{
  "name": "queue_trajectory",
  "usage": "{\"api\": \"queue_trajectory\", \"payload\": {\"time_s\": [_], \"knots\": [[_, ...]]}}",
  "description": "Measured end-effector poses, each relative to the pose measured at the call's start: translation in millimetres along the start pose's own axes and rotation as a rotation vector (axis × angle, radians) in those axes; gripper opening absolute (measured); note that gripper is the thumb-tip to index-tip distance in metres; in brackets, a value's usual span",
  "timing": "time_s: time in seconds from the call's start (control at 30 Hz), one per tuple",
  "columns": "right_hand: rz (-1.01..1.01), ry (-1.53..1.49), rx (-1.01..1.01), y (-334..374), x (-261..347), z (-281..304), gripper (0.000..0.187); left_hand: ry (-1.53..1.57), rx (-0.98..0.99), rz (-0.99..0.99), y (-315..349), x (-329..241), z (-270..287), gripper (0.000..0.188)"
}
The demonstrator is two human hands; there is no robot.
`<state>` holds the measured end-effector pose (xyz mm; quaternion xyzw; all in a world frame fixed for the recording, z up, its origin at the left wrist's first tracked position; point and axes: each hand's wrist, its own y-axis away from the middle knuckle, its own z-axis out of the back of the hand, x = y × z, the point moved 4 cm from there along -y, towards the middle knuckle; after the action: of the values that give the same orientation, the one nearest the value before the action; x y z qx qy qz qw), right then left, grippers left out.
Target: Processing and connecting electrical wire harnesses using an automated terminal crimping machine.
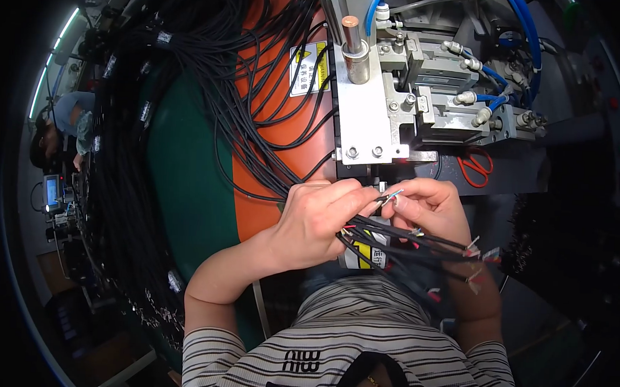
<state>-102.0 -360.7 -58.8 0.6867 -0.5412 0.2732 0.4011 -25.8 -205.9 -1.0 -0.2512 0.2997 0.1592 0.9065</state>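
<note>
My left hand (321,218) is closed round several black cables (411,231), whose stripped ends with thin coloured wires fan out to the right below my right hand. One cable end sticks up between my left thumb and forefinger, showing fine blue and white wires (394,195). The fingertips of my right hand (429,210) pinch at those wires. Just beyond both hands stands the metal fixture (367,120) of a machine, with a small part at its lower front edge. The cables' other lengths run away to the upper left.
A large bundle of black cables (185,46) drapes over an orange surface (278,134) and a green one (182,148). Red-handled scissors (475,166) lie right of the fixture. Pneumatic cylinders with blue tubes (527,30) fill the upper right. Another person (70,117) sits far left.
</note>
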Motion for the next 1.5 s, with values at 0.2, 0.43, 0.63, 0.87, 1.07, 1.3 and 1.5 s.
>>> {"api": "queue_trajectory", "payload": {"time_s": [0.2,0.43,0.63,0.87,1.07,1.3,1.5], "knots": [[0.142,0.285,-0.031,-2.1,12.6,-0.4,0.011,-0.138,0.054,-0.080,1.8,-5.5,-1.2,0.022],[0.611,0.975,-0.130,2.5,31.7,-21.4,0.009,-0.378,-0.022,-0.109,3.8,-12.4,-4.4,0.028],[0.735,1.102,-0.216,5.9,31.4,-26.9,0.010,-0.354,0.006,-0.054,4.1,-12.3,-5.5,0.035],[0.639,1.431,-0.258,0.6,29.2,-24.9,0.005,-0.369,0.049,-0.044,6.2,-5.5,-5.2,0.048],[0.605,1.364,-0.256,0.6,26.0,-24.3,0.004,-0.305,0.056,-0.037,10.2,-0.8,-4.9,0.050],[0.608,1.302,-0.251,1.3,24.2,-23.2,0.004,-0.278,0.098,0.004,9.7,-0.8,-3.2,0.051],[0.635,1.361,-0.251,2.2,28.2,-28.4,0.004,-0.282,0.083,-0.030,5.6,-4.2,-2.4,0.048]]}}
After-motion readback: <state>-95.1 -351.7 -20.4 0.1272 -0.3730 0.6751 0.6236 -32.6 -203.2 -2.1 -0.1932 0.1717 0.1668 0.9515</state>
